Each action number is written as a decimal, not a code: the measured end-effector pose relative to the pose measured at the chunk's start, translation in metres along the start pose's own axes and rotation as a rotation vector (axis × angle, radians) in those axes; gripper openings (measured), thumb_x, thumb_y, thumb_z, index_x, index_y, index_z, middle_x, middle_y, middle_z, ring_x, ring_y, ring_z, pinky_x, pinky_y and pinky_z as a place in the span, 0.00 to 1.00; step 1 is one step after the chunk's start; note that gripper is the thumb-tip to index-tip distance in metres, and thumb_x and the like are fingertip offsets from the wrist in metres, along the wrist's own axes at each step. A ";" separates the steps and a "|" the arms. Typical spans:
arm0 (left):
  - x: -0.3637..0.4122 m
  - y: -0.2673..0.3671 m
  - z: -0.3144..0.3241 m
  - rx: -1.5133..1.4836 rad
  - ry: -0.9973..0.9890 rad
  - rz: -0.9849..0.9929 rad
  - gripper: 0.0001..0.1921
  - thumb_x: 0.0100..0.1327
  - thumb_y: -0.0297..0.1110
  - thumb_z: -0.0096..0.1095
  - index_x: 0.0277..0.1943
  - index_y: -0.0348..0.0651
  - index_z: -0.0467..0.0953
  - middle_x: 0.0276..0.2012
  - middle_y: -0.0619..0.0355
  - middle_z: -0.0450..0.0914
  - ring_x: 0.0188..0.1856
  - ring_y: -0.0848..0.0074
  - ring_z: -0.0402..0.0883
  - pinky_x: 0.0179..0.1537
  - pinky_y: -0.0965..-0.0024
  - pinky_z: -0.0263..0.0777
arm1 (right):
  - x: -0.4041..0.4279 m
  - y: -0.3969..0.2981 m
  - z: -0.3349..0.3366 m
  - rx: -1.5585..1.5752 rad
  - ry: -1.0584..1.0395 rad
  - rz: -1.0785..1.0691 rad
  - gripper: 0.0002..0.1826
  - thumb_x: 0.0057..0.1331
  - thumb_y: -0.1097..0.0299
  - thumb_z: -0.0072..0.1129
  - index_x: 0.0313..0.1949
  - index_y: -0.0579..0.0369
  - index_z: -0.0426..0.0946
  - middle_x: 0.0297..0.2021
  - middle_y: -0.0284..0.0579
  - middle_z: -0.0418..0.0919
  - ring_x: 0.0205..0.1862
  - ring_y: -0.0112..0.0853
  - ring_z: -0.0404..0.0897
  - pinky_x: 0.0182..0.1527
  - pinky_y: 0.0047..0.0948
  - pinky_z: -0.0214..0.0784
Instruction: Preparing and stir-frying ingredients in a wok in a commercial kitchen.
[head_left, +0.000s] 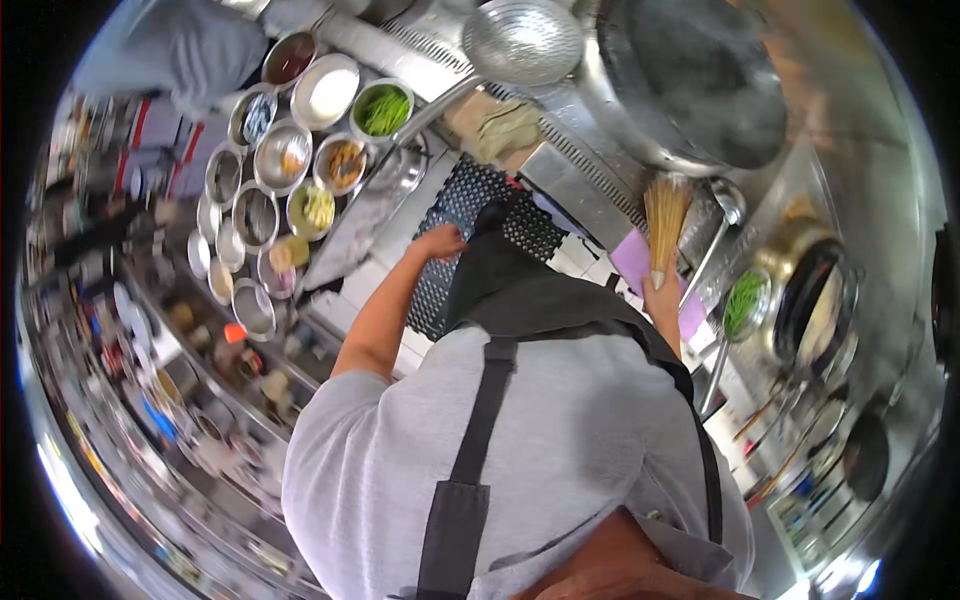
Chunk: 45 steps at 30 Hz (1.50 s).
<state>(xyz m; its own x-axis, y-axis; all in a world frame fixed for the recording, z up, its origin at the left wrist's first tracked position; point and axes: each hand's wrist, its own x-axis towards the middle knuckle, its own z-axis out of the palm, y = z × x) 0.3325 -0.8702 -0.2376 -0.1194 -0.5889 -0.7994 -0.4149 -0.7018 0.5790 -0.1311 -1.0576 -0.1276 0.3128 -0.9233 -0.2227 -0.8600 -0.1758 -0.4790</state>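
Note:
My right hand (660, 291) grips the bound end of a bamboo wok brush (666, 225), its bristles pointing up at the near rim of a large steaming wok (694, 90). Just right of the brush lies a metal ladle (727, 204), its long handle running down past my hand. My left hand (444, 243) hangs beside the black apron (540, 292) over the floor mat, its fingers curled; whether it holds anything cannot be told. Above, a perforated metal strainer (523, 41) rests by the wok, its handle reaching down to the left.
Several metal bowls of ingredients, one with cut greens (382, 110), stand at the left. A folded cloth (508, 127) lies at the stove's edge. At the right are a bowl of chopped greens (745, 304) and a dark pan (810, 304). Part of another person's sleeve (180, 49) shows at the upper left.

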 end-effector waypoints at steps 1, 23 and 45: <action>-0.008 -0.058 0.023 -0.139 0.151 -0.093 0.12 0.61 0.37 0.57 0.33 0.35 0.77 0.24 0.51 0.81 0.24 0.71 0.83 0.25 0.70 0.78 | 0.004 -0.003 0.000 -0.002 -0.035 -0.049 0.46 0.58 0.64 0.59 0.73 0.51 0.45 0.46 0.70 0.74 0.48 0.59 0.75 0.53 0.48 0.68; -0.133 -0.092 0.267 -0.821 0.737 -0.102 0.11 0.62 0.34 0.54 0.44 0.37 0.75 0.28 0.57 0.81 0.27 0.74 0.83 0.19 0.75 0.67 | 0.004 0.007 -0.007 0.104 -0.083 -0.186 0.46 0.61 0.61 0.58 0.73 0.51 0.43 0.39 0.72 0.78 0.42 0.59 0.79 0.46 0.48 0.70; -0.212 -0.114 0.263 -0.546 0.798 -0.045 0.12 0.65 0.36 0.59 0.39 0.33 0.79 0.27 0.58 0.82 0.28 0.76 0.81 0.28 0.72 0.72 | -0.047 -0.029 -0.212 1.026 -0.043 -0.081 0.41 0.61 0.68 0.63 0.71 0.58 0.53 0.44 0.44 0.77 0.24 0.22 0.76 0.26 0.22 0.72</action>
<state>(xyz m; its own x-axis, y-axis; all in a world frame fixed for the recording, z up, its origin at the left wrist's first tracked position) 0.1681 -0.5596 -0.1765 0.6176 -0.5142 -0.5951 0.0965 -0.7014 0.7062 -0.2063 -1.0814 0.0771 0.3858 -0.9052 -0.1780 -0.0834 0.1580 -0.9839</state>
